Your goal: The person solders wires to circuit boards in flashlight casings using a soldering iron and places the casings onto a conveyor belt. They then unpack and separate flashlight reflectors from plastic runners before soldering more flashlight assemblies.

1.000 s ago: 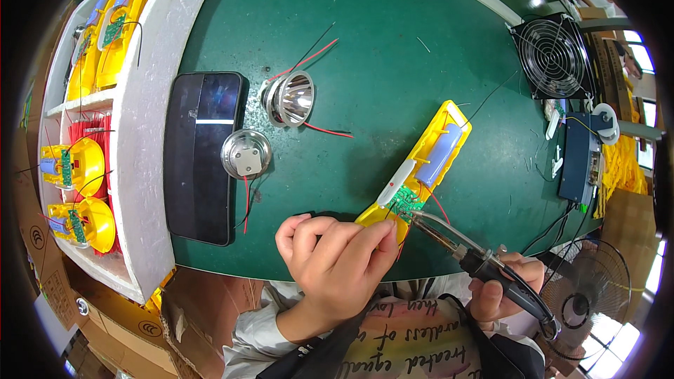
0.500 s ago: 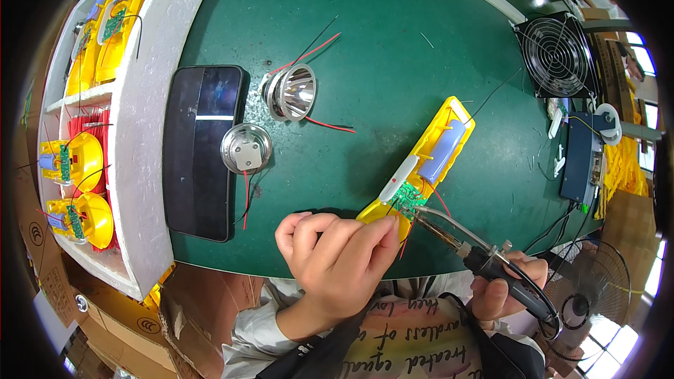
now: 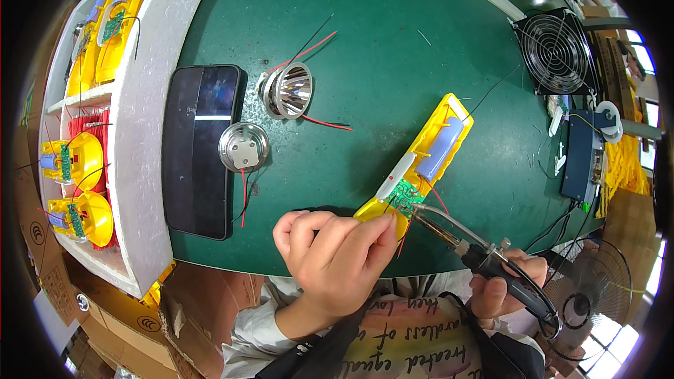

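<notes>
My right hand (image 3: pixel 507 286) grips a soldering iron (image 3: pixel 484 263) with a thin metal tube along it. Its tip meets the green circuit board (image 3: pixel 406 196) in an open yellow plastic housing (image 3: pixel 434 130). A blue cylindrical battery (image 3: pixel 440 149) lies in the housing, with a whitish oblong part (image 3: pixel 397 177) beside the board. My left hand (image 3: pixel 337 249) is closed, thumb and forefinger pinched at the housing's near end; a dark thin wire shows by the fingertips, but what they hold is hidden. Red and black wires trail from the housing.
Left of the work lie a silver reflector (image 3: pixel 291 91) with wires, a round metal lamp part (image 3: pixel 244 149) and a black phone (image 3: pixel 196 189). A white foam tray (image 3: pixel 151 126) holds yellow housings. At right stand a black fan (image 3: pixel 556 52) and a blue box (image 3: pixel 577 154).
The iron's tip stays at the board and both hands keep their grips. Everything on the table shifts very slightly left and up in the view.
</notes>
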The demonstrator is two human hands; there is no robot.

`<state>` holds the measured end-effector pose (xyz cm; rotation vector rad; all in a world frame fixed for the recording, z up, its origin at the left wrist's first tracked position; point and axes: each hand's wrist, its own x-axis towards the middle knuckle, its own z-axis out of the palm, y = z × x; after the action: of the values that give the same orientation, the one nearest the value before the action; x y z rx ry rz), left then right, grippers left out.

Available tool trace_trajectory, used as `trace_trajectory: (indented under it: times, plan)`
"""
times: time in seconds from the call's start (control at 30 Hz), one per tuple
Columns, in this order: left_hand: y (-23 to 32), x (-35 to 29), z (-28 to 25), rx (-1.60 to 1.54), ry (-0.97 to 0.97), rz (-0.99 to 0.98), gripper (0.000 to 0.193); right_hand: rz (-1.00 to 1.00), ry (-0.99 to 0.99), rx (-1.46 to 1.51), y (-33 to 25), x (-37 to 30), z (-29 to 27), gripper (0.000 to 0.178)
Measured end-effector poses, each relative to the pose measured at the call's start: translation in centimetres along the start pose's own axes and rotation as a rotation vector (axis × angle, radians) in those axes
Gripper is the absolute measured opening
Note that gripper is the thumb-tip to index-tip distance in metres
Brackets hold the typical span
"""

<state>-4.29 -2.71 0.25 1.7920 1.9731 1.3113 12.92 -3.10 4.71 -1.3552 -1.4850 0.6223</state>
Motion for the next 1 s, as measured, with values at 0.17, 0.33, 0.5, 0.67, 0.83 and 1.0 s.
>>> trace_trajectory:
  times: [0.17, 0.33, 0.5, 0.67, 0.83, 1.0]
  plan:
    - [-0.2, 0.1, 0.0, -0.008, -0.005, -0.009, 0.015, 0.040, -0.041, 0.006, -0.1, 0.2, 0.1, 0.042]
    - [-0.1, 0.1, 0.0, -0.019, 0.003, 0.003, 0.015, -0.026, -0.005, 0.048, -0.2, 0.2, -0.3, 0.040]
    - [-0.1, 0.1, 0.1, 0.005, 0.019, 0.012, 0.015, -0.085, 0.047, 0.006, 0.0, 0.2, -0.7, 0.040]
    - [0.1, -0.1, 0.2, 0.041, 0.037, 0.037, 0.015, 0.026, 0.062, 0.024, -0.3, -0.7, -2.9, 0.052]
    - [0.2, -0.4, 0.3, 0.073, 0.059, 0.053, 0.014, -0.020, 0.124, 0.136, 0.4, -0.8, -3.4, 0.047]
    - [0.3, -0.3, 0.5, 0.088, 0.084, 0.077, 0.012, -0.097, 0.019, 0.293, 2.6, -1.4, -2.8, 0.030]
